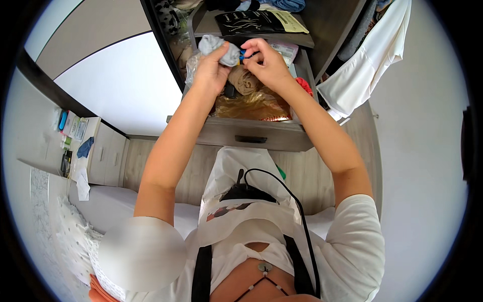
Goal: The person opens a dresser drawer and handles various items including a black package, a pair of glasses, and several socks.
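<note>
My left hand (214,70) is closed round a light grey rolled pair of socks (230,54), held above an open drawer (216,127). Close by on the right, my right hand (266,65) has its fingers curved but apart, with no thing visible in their grip. A small blue item (242,55) shows behind its fingertips; whether they touch it I cannot tell. Below the hands, in the drawer, lie a brown rolled cloth bundle (243,80), a small black item (230,91) and a crinkled golden see-through bag (246,106).
Above the drawer, a shelf holds a black and cream flat package (261,22) and folded clothes. White cloth (370,63) hangs at the right. A sliding wardrobe door (126,75) stands at the left. Farther left is a small cabinet (105,153) with items on top.
</note>
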